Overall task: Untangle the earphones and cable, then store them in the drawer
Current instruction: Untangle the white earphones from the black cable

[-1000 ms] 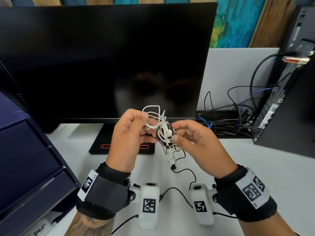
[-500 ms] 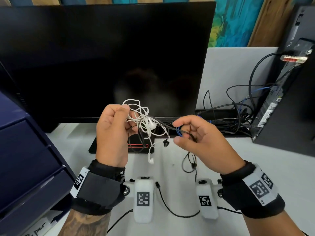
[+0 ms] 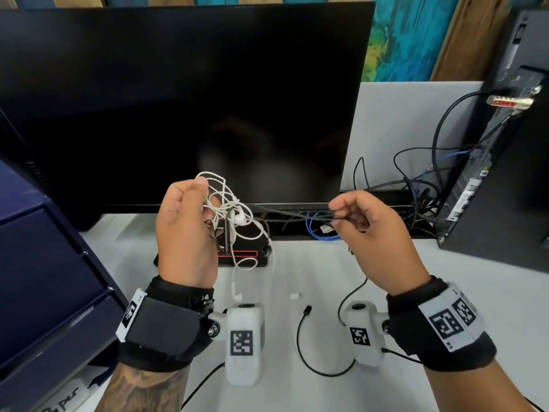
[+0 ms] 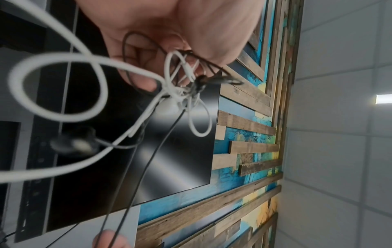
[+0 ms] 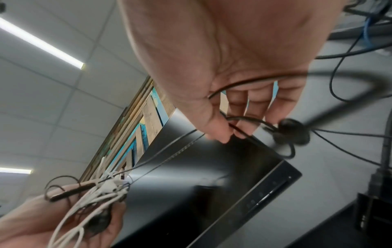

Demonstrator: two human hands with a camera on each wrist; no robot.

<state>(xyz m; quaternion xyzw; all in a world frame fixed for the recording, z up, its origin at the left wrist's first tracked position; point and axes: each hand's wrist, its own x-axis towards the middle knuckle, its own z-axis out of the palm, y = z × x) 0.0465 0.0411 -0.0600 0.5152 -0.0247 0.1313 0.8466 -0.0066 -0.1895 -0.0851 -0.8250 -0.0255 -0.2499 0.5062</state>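
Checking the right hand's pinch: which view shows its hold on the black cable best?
Right wrist: thumb and forefinger of the right hand visibly pinch the black cable close up. Head view shows the pinch small and far; left wrist shows only a fingertip at the frame's bottom.

Hands farther apart; black cable point(image 3: 292, 210) now stretched taut.

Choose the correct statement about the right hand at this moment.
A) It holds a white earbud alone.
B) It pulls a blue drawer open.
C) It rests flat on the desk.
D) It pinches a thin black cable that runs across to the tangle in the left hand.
D: the right hand pinches the black cable between thumb and fingers, and that cable stretches to the white tangle held by the left hand.
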